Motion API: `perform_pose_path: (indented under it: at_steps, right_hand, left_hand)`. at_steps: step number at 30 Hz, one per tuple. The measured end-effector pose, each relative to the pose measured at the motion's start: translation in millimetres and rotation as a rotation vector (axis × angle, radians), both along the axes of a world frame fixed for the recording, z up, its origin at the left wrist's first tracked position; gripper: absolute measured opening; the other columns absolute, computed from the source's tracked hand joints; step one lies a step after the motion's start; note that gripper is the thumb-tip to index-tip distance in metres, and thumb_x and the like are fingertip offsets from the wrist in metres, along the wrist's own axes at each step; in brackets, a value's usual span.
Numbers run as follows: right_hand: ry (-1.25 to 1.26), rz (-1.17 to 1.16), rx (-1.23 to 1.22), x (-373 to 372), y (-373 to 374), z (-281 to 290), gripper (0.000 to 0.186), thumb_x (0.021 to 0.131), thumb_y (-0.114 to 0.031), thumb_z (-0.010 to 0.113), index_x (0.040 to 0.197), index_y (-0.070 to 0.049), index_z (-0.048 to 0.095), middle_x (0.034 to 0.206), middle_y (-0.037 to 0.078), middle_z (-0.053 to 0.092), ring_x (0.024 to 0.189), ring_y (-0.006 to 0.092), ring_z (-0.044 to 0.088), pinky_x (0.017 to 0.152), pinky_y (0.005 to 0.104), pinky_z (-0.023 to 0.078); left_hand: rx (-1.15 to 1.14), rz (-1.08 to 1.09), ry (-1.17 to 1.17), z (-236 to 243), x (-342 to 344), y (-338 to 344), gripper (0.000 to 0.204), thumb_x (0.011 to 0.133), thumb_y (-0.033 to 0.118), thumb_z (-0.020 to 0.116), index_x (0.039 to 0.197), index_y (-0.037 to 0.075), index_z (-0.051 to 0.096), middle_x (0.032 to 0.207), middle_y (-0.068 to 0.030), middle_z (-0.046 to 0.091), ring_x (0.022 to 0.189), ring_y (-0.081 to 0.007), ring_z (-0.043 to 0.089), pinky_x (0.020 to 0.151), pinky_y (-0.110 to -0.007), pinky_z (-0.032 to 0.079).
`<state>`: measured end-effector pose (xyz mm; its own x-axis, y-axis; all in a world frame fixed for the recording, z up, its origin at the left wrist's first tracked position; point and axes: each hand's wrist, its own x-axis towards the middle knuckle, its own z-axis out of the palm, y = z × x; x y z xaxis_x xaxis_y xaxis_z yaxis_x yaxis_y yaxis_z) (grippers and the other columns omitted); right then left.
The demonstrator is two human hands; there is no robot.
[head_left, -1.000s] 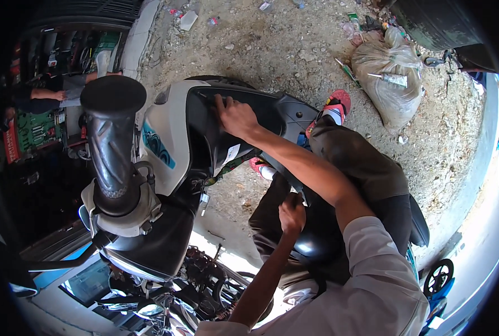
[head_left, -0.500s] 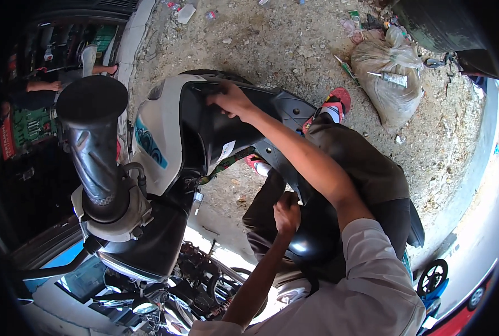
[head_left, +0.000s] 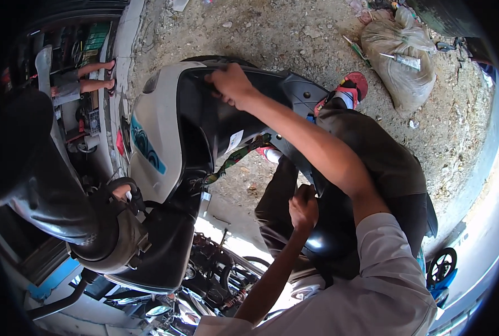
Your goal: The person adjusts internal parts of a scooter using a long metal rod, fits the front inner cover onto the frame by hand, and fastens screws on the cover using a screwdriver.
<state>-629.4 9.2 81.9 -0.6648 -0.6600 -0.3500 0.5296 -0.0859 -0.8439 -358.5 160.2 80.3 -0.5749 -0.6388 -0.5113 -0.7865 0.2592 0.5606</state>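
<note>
curled over the glossy black plastic scooter panel [head_left: 218, 124], beside its curved white fairing [head_left: 162, 112], the right hand [head_left: 231, 87] could slip on smooth plastic; the left hand [head_left: 304, 208] is bunched; whether either grip pinches anything is unclear.

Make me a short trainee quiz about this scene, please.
1. Multiple choice: which of the person's hands is nearer the white front panel of the scooter?
a) the left
b) the right

2. True or false: a white tube lies on the pale sack.

3. Fill in the blank: the sandal nearer the sack is mostly ____.

Key: 1: b, the right hand. 2: true. 3: red.
</note>
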Motion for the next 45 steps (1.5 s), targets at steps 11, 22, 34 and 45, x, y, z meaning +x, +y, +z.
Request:
perform_pose_path:
  at_steps: [11, 22, 34, 45]
  right_hand:
    - [0.830, -0.446, 0.198, 48.4, 3.1, -28.0, 0.032, 0.073, -0.029, 0.062, 0.087, -0.001, 0.056, 0.069, 0.018, 0.057, 0.066, 0.0323, 0.061, 0.055, 0.0383, 0.048]
    - [0.496, -0.159, 0.309, 36.6, -6.7, 13.2, 0.030, 0.077, -0.027, 0.055, 0.081, 0.002, 0.049, 0.057, 0.018, 0.054, 0.051, 0.0298, 0.057, 0.045, 0.0379, 0.046]
    - [0.999, -0.468, 0.206, 45.9, 1.9, -18.8, 0.028, 0.078, -0.024, 0.057, 0.093, -0.001, 0.051, 0.064, 0.013, 0.055, 0.054, 0.0243, 0.057, 0.041, 0.0339, 0.043]
    - [0.695, -0.397, 0.214, 52.9, -6.8, -16.1, 0.025, 0.084, -0.030, 0.051, 0.089, -0.005, 0.050, 0.058, 0.010, 0.052, 0.041, 0.0213, 0.051, 0.035, 0.0321, 0.037]
  left_hand:
    - [0.043, 0.016, 0.007, 2.8, 0.6, -0.5, 0.019, 0.080, 0.012, 0.054, 0.077, -0.007, 0.056, 0.060, -0.0109, 0.053, 0.057, -0.0120, 0.045, 0.056, -0.029, 0.040]
    - [0.000, 0.052, -0.041, 0.7, 7.4, 3.1, 0.019, 0.081, 0.015, 0.052, 0.079, -0.002, 0.058, 0.065, -0.0163, 0.057, 0.062, -0.0245, 0.053, 0.057, -0.034, 0.042]
    - [0.003, 0.021, 0.014, -3.1, 3.7, -1.8, 0.020, 0.081, 0.018, 0.051, 0.072, -0.001, 0.056, 0.067, -0.0198, 0.056, 0.062, -0.0342, 0.057, 0.057, -0.038, 0.042]
    - [0.003, 0.082, -0.088, 6.6, 3.2, 6.2, 0.021, 0.081, 0.017, 0.056, 0.075, -0.003, 0.058, 0.062, -0.0124, 0.057, 0.056, -0.0146, 0.050, 0.057, -0.030, 0.041]
